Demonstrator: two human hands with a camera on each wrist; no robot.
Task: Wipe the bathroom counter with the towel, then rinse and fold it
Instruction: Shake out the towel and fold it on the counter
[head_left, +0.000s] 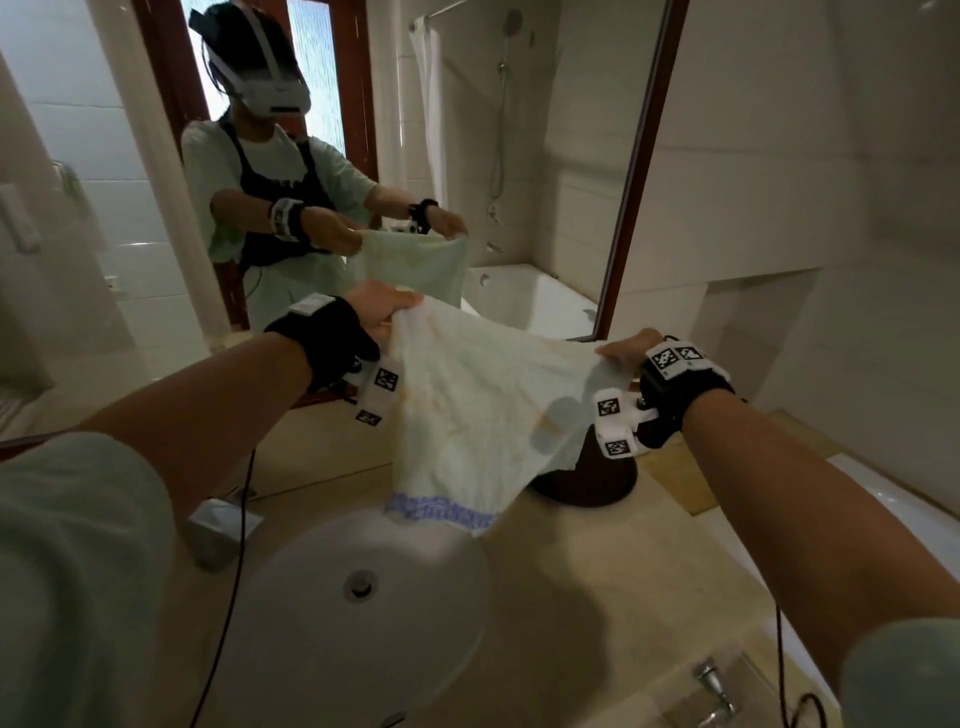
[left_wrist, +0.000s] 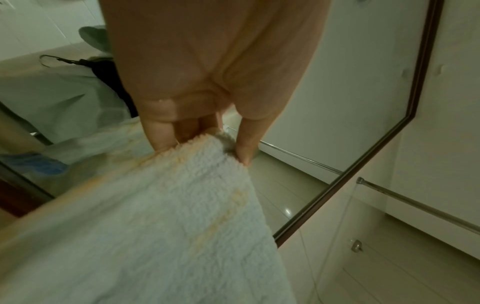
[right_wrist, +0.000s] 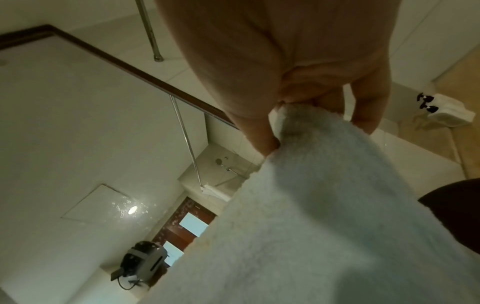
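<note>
One towel (head_left: 478, 410) and two hands hold the scene. The left hand (head_left: 382, 306) pinches the towel's upper corner at about ten o'clock of the cloth, and the right hand (head_left: 626, 349) pinches the opposite corner at two o'clock, so the pale cloth hangs stretched between them above the far rim of the single round basin (head_left: 291, 613). Its lower edge, with a blue woven band, dangles just over the basin's twelve o'clock side.

The left wrist view shows what the head view cannot: the thumb (left_wrist: 246, 142) and the fingers (left_wrist: 158, 131) closed on a bunched terry corner with faint orange staining. The right wrist view likewise shows the fingers (right_wrist: 259, 131) gripping a rolled corner of the towel (right_wrist: 311, 205), plus a ceiling light reflected in the mirror and a white folded cloth far off at three o'clock.

Only the head view gives the beige stone surface (head_left: 597, 561), one dark brown round-based object (head_left: 587, 483) behind the towel at one o'clock of the basin, a small silvery box (head_left: 221, 525) at ten o'clock, and one chrome fitting (head_left: 714, 686) at four o'clock. The wood-framed mirror (head_left: 639, 166) reflects the person, a bathtub and a shower hose.
</note>
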